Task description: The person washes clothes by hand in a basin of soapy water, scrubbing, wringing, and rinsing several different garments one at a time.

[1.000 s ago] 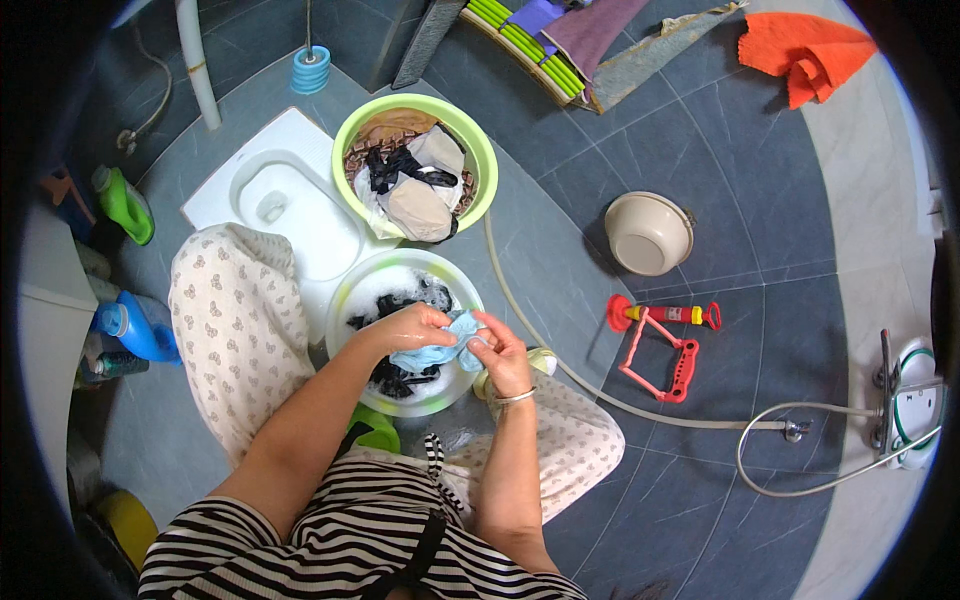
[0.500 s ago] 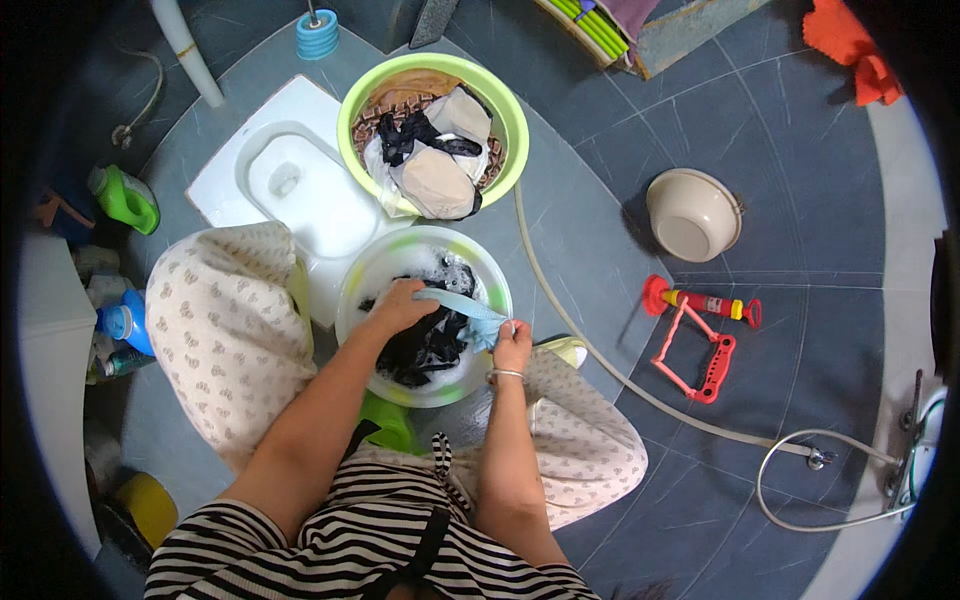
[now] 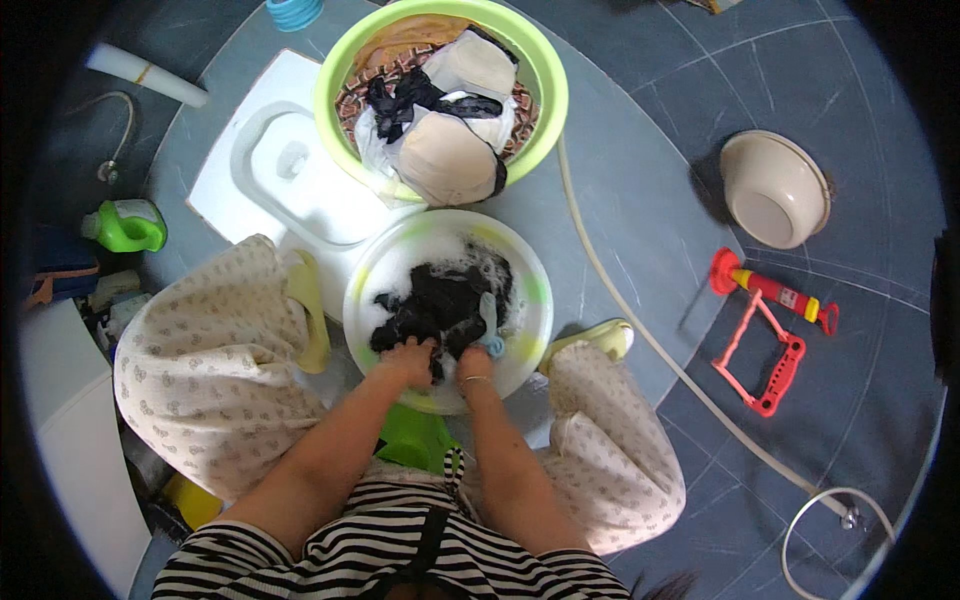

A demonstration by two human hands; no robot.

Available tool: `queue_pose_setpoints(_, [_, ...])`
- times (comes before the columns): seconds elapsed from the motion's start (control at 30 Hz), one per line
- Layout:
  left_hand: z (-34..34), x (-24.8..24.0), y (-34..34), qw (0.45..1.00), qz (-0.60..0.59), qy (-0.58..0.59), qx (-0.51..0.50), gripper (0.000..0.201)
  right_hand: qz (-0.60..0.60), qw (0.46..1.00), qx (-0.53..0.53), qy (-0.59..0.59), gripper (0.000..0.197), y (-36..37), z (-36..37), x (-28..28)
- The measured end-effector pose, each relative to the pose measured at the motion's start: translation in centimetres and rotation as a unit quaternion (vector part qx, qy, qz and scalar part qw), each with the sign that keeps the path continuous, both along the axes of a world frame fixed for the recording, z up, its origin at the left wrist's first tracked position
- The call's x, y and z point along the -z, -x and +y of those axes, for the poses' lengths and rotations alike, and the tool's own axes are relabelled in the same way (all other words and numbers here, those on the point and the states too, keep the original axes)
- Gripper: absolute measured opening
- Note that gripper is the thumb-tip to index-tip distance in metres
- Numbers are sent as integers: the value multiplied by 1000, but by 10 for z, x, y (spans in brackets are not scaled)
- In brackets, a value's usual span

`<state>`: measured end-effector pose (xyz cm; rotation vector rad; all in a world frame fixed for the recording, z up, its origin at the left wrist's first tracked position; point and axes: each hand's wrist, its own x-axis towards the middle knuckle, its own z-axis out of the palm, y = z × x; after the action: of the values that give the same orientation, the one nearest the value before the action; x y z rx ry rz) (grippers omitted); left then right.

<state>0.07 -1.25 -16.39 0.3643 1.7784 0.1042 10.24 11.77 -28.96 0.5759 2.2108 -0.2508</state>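
Basin (image 3: 540, 290) at mid-frame holds sudsy black laundry (image 3: 440, 300); left hand (image 3: 408, 368) lies open-fingered against it, the grip of right hand (image 3: 474, 368) cannot be told; kneading low should limit splashing, without tangling the light-blue cloth (image 3: 490, 312) at frame centre

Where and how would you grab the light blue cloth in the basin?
Probably pinch the bunched near end of the light blue cloth, coming from above and the right. That end bulges into a graspable fold beside the right hand, while the narrower strip stretches away along the black cloth, where a pinch might catch both.
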Motion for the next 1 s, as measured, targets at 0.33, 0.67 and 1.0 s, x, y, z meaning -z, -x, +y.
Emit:
queue_pose_setpoints(0.33, [18, 12, 11, 938, 1, -128, -322, 35, 250, 942, 213, 64, 28, 52, 22, -60])
queue_pose_setpoints(0.67, [17, -17, 10, 459, -478, -232, -712, 46, 442, 868, 94, 205, 27, 44, -54, -224])
queue_pose_setpoints(1.0, [25, -50, -2, 435, -317, -296, -790, 22, 477, 871, 109, 52, 21, 68, -53, -230])
